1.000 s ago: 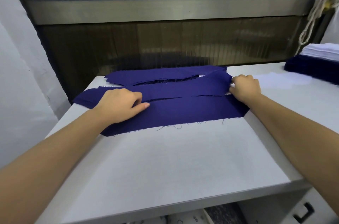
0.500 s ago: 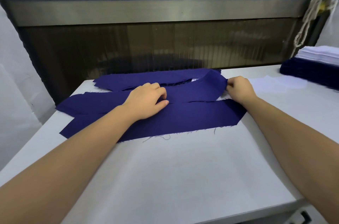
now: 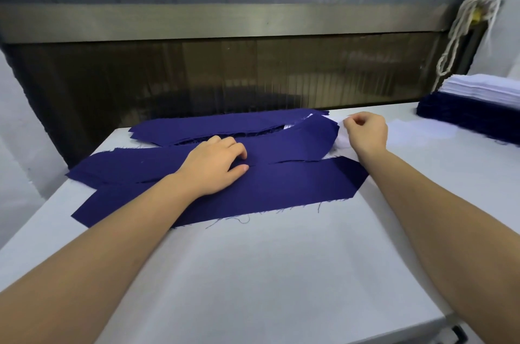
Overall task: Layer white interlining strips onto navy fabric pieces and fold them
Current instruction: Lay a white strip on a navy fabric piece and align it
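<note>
Three long navy fabric pieces lie across the white table (image 3: pixel 281 273): a near one (image 3: pixel 295 186), a middle one (image 3: pixel 135 166) and a far one (image 3: pixel 225 124). My left hand (image 3: pixel 215 167) rests on the middle piece near its centre, its fingers loosely bent and pressing down. My right hand (image 3: pixel 365 132) is just past the middle piece's lifted right end. Its fingers are curled and pinch the end of a white interlining strip (image 3: pixel 341 142) that peeks out from under the navy cloth.
A stack of navy pieces topped with white strips (image 3: pixel 478 96) stands at the far right, with a loose white sheet (image 3: pixel 416 129) before it. Behind the table is a dark machine opening (image 3: pixel 253 76). A rope (image 3: pixel 461 25) hangs upper right. A drawer handle (image 3: pixel 458 335) shows below the front edge.
My left hand slid right along the middle navy piece to its centre. My right hand let go of the navy end and now pinches the white strip beside it.
</note>
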A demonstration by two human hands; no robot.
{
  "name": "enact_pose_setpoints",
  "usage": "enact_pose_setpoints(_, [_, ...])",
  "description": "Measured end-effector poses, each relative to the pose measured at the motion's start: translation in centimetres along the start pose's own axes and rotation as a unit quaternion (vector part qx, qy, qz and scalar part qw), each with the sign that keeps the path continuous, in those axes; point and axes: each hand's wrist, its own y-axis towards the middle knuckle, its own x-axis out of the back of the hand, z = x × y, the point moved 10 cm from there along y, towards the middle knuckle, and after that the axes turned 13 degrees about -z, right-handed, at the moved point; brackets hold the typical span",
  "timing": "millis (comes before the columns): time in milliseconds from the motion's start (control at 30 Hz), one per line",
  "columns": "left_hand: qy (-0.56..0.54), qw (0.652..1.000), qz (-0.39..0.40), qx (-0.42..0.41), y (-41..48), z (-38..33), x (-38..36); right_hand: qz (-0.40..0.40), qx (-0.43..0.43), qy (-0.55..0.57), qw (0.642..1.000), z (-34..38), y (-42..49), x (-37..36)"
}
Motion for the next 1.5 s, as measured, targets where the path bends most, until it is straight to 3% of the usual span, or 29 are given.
enact_pose_setpoints(100, [0.008,1.000,-0.001,0.002,0.0,0.0,0.2,-0.037,0.029,-0.004,0.999,1.2,-0.5,1.0])
enact_pose_setpoints(267, [0.021,1.000,-0.014,0.009,0.1,0.0,0.5,-0.028,0.171,-0.032,0.984,5.6,-2.9,0.5])
enact_pose_setpoints(433, [0.005,0.999,-0.026,0.019,0.1,0.0,0.9,-0.013,0.215,-0.011,0.977,8.1,-5.0,-0.2])
enact_pose_setpoints(600, [-0.147,0.977,-0.078,0.130,0.0,1.0,2.0,0.035,0.298,-0.018,0.954,11.4,-8.6,-1.4])
enact_pose_setpoints(667, [-0.259,0.941,-0.079,0.206,-0.1,1.6,1.6,0.051,0.326,-0.010,0.944,12.7,-10.1,-1.6])
enact_pose_setpoints(767, [-0.456,0.829,-0.056,0.320,-0.3,1.9,0.4,0.077,0.352,0.016,0.933,13.8,-11.9,-1.7])
enact_pose_setpoints(867, [-0.585,0.717,-0.042,0.375,-0.5,1.9,0.3,0.097,0.401,0.002,0.911,14.3,-13.6,-2.0])
enact_pose_setpoints(933, [-0.630,0.672,-0.041,0.387,-0.6,1.8,0.7,0.119,0.421,-0.008,0.899,14.3,-14.2,-2.4])
enact_pose_setpoints(967, [-0.631,0.667,-0.046,0.394,-0.7,2.0,0.8,0.132,0.428,-0.017,0.894,14.2,-14.3,-2.7])
enact_pose_setpoints(1100, [-0.548,0.710,-0.090,0.433,-1.4,3.5,1.2,0.172,0.451,-0.090,0.871,12.9,-14.4,-4.3])
enact_pose_setpoints(1200, [-0.510,0.720,-0.157,0.444,-2.0,5.3,2.1,0.182,0.445,-0.173,0.860,11.1,-13.5,-5.3])
enact_pose_setpoints(1333, [-0.451,0.720,-0.254,0.463,-3.5,8.1,4.3,0.160,0.382,-0.242,0.877,8.9,-10.4,-4.6])
enact_pose_setpoints(1500, [-0.480,0.699,-0.225,0.479,-5.4,9.8,3.9,0.161,0.316,-0.257,0.899,6.9,-8.2,-3.3])
